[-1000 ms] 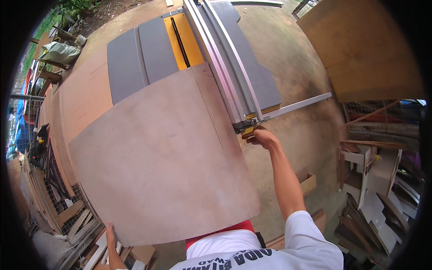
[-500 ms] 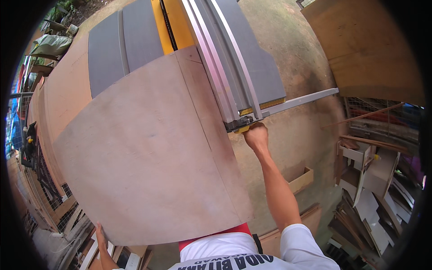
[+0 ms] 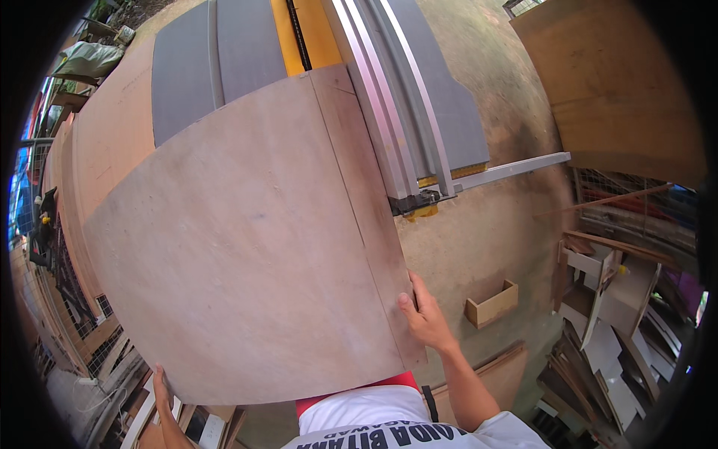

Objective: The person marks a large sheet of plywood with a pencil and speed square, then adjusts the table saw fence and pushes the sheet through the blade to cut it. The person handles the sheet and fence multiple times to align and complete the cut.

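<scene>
A large plywood sheet (image 3: 239,254) lies with its far edge on the grey table saw (image 3: 187,75), reaching back to my waist. A thin dark line runs lengthwise near its right side. The sheet's right side lies along the silver rip fence (image 3: 380,112). Beyond its far edge shows the yellow throat plate (image 3: 286,34) with a dark slot. My left hand (image 3: 161,385) holds the near left corner; its fingers are partly hidden by the sheet. My right hand (image 3: 426,313) grips the right edge, thumb on top, other fingers at the edge.
A silver rail (image 3: 516,170) sticks out right from the saw. On the floor sits a small wooden box (image 3: 492,304). Wood offcuts (image 3: 606,352) pile up at the right, below a large brown panel (image 3: 613,90). Another wooden board (image 3: 112,142) adjoins the saw's left side.
My right hand has let go of the fence's near end and come back to grip the sheet's right edge. The saw and fence appear shifted slightly right in view. My left hand stays at its corner.
</scene>
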`<state>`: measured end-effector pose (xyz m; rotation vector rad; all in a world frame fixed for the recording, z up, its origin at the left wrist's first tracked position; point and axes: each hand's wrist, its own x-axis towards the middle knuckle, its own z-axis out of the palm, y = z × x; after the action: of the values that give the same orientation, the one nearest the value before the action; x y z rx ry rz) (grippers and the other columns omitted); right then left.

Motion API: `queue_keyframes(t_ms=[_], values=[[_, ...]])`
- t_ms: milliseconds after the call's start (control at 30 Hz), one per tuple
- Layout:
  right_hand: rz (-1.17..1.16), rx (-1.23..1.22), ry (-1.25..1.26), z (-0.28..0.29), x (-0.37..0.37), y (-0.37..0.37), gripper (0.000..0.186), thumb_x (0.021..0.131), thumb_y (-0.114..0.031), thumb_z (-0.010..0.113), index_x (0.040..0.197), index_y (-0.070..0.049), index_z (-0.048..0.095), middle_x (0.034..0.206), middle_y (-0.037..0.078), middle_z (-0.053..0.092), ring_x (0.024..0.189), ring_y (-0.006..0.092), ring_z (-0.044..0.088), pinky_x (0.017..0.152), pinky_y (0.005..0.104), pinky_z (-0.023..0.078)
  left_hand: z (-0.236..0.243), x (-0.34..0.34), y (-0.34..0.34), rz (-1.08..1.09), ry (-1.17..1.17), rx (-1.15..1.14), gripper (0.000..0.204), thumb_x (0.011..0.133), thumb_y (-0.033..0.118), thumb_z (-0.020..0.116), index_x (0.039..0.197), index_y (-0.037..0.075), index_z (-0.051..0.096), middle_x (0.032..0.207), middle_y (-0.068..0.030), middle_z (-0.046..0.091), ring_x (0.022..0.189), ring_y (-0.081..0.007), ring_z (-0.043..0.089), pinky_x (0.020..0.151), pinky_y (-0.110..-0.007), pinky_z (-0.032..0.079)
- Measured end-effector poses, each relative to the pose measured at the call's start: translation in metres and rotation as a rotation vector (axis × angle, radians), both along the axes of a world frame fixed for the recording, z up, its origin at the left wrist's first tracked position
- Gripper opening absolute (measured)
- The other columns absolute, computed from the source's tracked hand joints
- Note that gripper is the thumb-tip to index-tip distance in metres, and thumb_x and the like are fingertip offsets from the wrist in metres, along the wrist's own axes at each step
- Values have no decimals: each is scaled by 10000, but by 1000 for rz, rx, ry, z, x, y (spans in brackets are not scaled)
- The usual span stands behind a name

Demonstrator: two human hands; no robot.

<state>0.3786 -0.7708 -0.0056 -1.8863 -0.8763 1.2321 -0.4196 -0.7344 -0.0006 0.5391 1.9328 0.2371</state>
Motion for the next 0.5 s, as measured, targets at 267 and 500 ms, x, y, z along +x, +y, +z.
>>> queue_keyframes(t_ms=[267, 500], values=[[-39, -1, -29, -3, -6, 11, 581, 1055, -322, 563, 1517, 7, 438, 1274, 281, 663, 1168, 356, 666, 1000, 385, 487, -8, 8, -1, 2, 12, 77, 965, 972, 670, 564, 1589, -21, 295, 1619, -180, 378, 1482, -331, 363, 1229, -463, 246], [-87, -138, -68, 16, -13, 18, 565, 1057, -352, 514, 1543, -79, 422, 1037, 343, 689, 994, 526, 673, 880, 470, 521, 4, 17, 19, -22, 459, 113, 833, 995, 544, 619, 1546, -14, 337, 1526, -213, 466, 1416, -370, 431, 1189, -484, 303]])
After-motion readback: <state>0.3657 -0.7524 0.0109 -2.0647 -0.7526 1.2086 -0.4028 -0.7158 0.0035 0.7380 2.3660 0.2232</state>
